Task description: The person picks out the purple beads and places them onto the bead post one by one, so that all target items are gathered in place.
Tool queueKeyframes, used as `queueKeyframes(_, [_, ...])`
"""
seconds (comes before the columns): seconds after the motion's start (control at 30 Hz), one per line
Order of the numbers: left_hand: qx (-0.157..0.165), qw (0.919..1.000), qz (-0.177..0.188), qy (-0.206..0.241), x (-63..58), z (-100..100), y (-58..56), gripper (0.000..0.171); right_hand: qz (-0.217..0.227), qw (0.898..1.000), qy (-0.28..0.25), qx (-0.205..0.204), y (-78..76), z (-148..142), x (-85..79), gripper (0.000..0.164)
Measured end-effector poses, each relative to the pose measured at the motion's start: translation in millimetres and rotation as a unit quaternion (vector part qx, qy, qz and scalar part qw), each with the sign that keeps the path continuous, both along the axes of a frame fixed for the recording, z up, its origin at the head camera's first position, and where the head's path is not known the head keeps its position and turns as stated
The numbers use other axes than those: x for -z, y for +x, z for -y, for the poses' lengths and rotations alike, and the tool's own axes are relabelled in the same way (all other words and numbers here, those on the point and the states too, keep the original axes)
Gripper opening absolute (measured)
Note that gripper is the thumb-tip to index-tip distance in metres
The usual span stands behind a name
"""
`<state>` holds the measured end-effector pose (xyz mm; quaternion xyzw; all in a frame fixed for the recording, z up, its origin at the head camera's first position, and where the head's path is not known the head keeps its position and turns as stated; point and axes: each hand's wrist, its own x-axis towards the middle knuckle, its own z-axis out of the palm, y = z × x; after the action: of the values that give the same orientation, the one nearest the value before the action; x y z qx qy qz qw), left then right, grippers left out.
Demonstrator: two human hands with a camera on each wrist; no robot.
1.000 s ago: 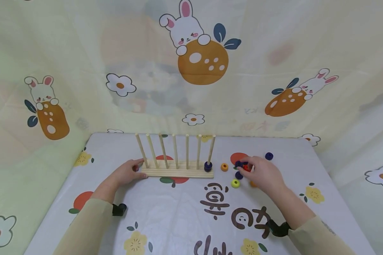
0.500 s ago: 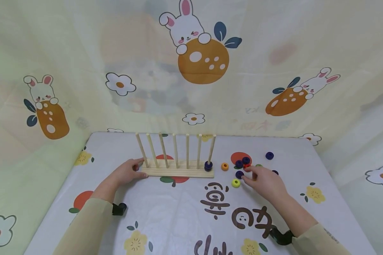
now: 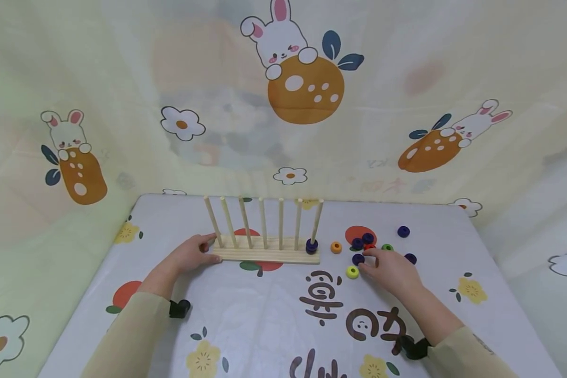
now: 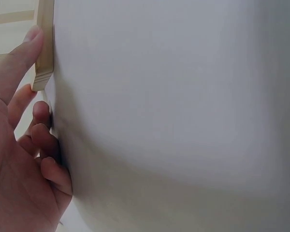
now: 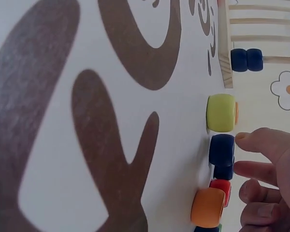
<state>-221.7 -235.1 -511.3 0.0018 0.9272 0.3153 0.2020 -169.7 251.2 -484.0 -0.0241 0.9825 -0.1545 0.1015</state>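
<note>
My left hand (image 3: 189,254) holds the left end of a wooden peg stand (image 3: 269,255), thumb at the front and index finger behind. Its other fingers curl loosely beside the stand in the left wrist view. Upright pegs rise from the base, and two dark blue beads (image 5: 246,60) are stacked on the rightmost one. My right hand (image 3: 394,273) is at a loose dark blue bead (image 3: 357,260) on the table. Its thumb and index tips stand apart at the bead's upper edge; the other fingers are bent.
Around the right hand lie a yellow-green bead (image 3: 352,272), an orange bead (image 3: 336,247), a red bead (image 3: 369,247), a green bead (image 3: 387,247) and several more dark blue beads (image 3: 403,231). Another orange bead (image 5: 208,208) shows in the right wrist view. A patterned curtain (image 3: 227,157) hangs behind the table.
The right hand has drawn back from the red bead toward the near dark blue bead, uncovering other beads. The left hand stays on the stand. The head view has shifted slightly.
</note>
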Motion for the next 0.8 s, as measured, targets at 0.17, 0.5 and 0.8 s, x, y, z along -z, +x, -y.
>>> queueKeyframes(0.17, [0.002,1.0000,0.001,0.004,-0.2,0,-0.4,0.086,0.009,1.000,0.009,0.001,-3.5,1,3.1,0.050])
queueKeyframes(0.5, [0.011,0.9999,-0.006,0.001,-0.4,1,0.5,0.083,0.014,1.000,0.014,-0.008,-9.0,1,9.3,0.048])
queueKeyframes(0.8, [0.016,0.9998,-0.014,0.003,-1.4,1,0.0,0.083,-0.001,1.000,0.017,-0.008,-10.1,1,12.5,0.047])
